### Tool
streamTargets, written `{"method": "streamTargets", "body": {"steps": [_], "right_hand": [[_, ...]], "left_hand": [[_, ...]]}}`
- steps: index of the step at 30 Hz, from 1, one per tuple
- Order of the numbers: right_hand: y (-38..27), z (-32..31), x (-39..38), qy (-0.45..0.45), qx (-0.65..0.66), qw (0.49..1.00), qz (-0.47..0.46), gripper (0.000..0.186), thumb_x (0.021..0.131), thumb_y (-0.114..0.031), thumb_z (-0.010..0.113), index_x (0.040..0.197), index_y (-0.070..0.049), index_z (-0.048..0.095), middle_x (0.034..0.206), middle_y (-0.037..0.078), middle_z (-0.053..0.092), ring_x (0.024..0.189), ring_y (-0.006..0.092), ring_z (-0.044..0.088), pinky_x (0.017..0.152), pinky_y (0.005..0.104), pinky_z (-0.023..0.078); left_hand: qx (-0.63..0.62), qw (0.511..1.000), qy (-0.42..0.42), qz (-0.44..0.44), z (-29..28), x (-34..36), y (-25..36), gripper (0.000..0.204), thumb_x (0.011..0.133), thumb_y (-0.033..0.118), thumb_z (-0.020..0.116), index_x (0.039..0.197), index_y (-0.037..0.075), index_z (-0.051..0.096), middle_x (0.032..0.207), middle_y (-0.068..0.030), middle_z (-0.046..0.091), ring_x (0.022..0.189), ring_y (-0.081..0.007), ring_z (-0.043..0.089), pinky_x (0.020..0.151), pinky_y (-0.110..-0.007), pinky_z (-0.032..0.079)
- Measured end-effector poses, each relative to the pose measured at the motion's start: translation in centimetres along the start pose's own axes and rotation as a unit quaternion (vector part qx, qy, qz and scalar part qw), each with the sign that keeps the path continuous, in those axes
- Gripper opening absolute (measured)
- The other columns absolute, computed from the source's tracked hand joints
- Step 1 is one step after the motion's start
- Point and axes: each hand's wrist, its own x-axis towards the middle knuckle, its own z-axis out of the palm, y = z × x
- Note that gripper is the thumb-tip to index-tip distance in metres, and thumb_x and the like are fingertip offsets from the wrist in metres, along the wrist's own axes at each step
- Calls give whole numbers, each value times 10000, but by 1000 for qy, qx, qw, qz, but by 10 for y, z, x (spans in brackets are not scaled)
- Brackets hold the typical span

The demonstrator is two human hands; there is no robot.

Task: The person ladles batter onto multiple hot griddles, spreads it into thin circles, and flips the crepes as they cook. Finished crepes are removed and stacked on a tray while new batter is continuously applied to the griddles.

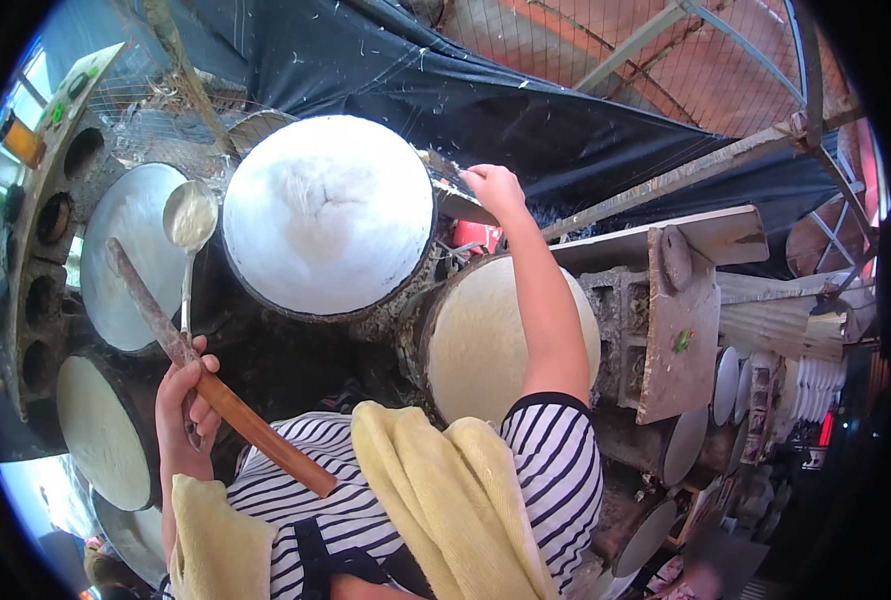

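Note:
My left hand (187, 400) is closed around the handle of a metal ladle (191, 218) and a long wooden stick (251, 420). Pale batter lies in the ladle's bowl, which hangs over the right rim of a grey round griddle (116, 260). My right hand (493, 190) reaches forward, past the right edge of a large whitish griddle (331, 215). Its fingers are pinched together; what they hold, if anything, is too small to make out. Below my right forearm, a pale layer of batter or flatbread (476, 350) covers another round griddle.
Another pale-covered griddle (101, 430) stands at lower left. Concrete blocks (621, 330) and a worn board (676, 320) flank the right side. Dark plastic sheeting (396, 70) hangs behind, and a red object (478, 235) sits beyond the right griddle. A yellow towel (446, 490) drapes over me.

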Motion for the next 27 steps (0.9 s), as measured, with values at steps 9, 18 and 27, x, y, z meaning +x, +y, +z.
{"method": "streamTargets", "body": {"steps": [9, 18, 27], "right_hand": [[-8, 54, 22, 97, 212, 972, 1, 353, 853, -318, 533, 1063, -55, 639, 1018, 185, 642, 984, 346, 600, 857, 386, 462], [-47, 69, 6, 33, 31, 998, 41, 340, 908, -340, 423, 1129, -162, 611, 1081, 171, 627, 1041, 359, 575, 882, 459, 459], [-14, 72, -2, 72, 123, 988, 66, 348, 911, -323, 433, 1153, -129, 590, 1094, 170, 621, 1046, 360, 569, 875, 453, 457]], "left_hand": [[0, 1000, -4, 7, -1, 1, 3, 315, 860, 88, 517, 1160, 1, 477, 894, -98, 576, 379, -30, 323, 300, -162, 270], [-5, 1000, -14, 7, -4, 0, 5, 311, 861, 92, 519, 1154, -5, 478, 888, -101, 579, 380, -30, 316, 303, -161, 272], [17, 1000, 16, 6, 2, -1, 7, 320, 855, 89, 522, 1157, -5, 475, 892, -100, 578, 388, -27, 318, 304, -164, 266]]}}
